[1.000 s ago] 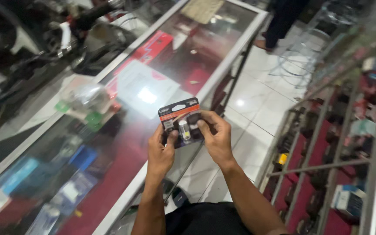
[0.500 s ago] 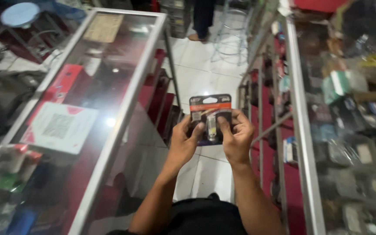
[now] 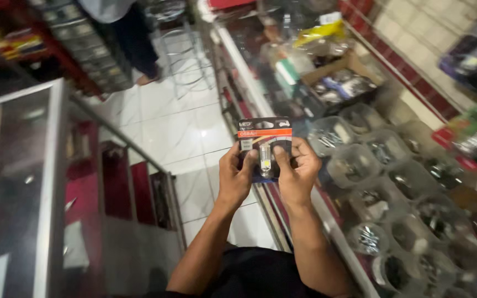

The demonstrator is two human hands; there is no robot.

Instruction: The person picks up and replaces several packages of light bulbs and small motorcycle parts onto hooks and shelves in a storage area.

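Left hand (image 3: 234, 177) and right hand (image 3: 297, 175) each close a grip on opposite edges of the bulb blister pack (image 3: 264, 148), held upright, front facing the wearer, above the aisle beside the glass tabletop (image 3: 338, 232).

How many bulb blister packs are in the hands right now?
1. A single blister pack with a small bulb, held upright between the left hand and the right hand, above the edge of the glass counter. Another could be hidden behind it.
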